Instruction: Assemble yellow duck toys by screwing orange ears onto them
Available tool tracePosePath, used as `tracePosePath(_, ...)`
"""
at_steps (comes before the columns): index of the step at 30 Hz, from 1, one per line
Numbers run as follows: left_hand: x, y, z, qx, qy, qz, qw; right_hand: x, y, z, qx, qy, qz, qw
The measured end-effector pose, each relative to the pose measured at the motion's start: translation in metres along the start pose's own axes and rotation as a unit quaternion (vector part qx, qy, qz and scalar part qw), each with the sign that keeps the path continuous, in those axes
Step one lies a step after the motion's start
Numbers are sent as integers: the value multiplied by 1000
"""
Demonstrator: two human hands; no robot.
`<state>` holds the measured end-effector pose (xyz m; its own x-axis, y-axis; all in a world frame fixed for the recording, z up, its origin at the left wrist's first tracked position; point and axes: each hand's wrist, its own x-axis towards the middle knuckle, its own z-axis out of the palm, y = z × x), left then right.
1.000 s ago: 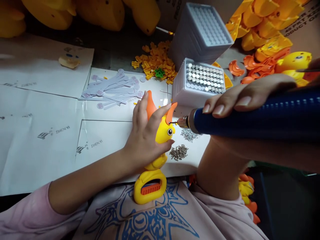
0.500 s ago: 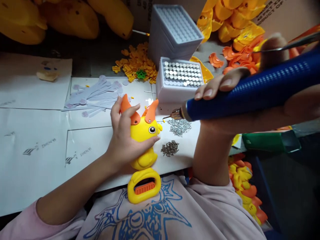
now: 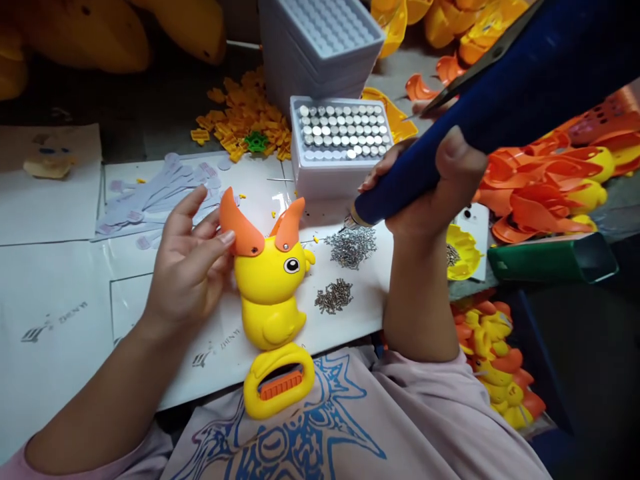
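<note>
A yellow duck-shaped toy (image 3: 270, 273) with two orange flaps on its head lies on the white-covered table, its looped yellow handle (image 3: 250, 393) toward my body. My left hand (image 3: 187, 260) is at the toy's left side, the thumb tip on the edge of the left orange flap (image 3: 239, 223) and some fingers curled behind it. A screw head shows in each flap. My right hand (image 3: 435, 187) is wrapped round a blue electric screwdriver (image 3: 410, 177), tilted down. Its tip is at a pile of silver screws (image 3: 353, 248). Darker screws (image 3: 334, 297) lie in a smaller pile nearer me.
Behind the toy stands a grey-white tray of round metal pieces (image 3: 345, 130), beside stacked trays (image 3: 320, 47). Small orange-yellow parts (image 3: 245, 120) and white paper strips (image 3: 160, 193) lie left of them. At right are orange parts (image 3: 530, 187) and a green container (image 3: 550, 259).
My left hand has slid off the toy's body to the orange flap. The screwdriver has swung steeper, its tip moving from beside the toy's head to the silver screws.
</note>
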<state>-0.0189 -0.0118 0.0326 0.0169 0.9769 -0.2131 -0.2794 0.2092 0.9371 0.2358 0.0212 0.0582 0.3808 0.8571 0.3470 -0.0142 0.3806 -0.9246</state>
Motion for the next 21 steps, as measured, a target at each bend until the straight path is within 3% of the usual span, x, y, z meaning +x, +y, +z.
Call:
tracePosePath(3, 1, -3, -1, 3, -14, -33, 999, -1, 1, 1, 4, 10, 3, 1000)
tracePosePath(7, 3, -6, -2, -7, -26, -18, 999, -1, 5, -1, -8, -7, 24, 1000)
tracePosePath(15, 1, -5, 1, -38, -21, -32, 999, 6, 11, -3, 71, -2, -39, 997)
tracePosePath(19, 0, -11, 3, -69, -36, -14, 997, 3, -3, 0, 84, -2, -77, 994)
tracePosePath(21, 1, -16, 3, -77, -50, -5, 996, 0, -18, -2, 87, -38, -71, 993)
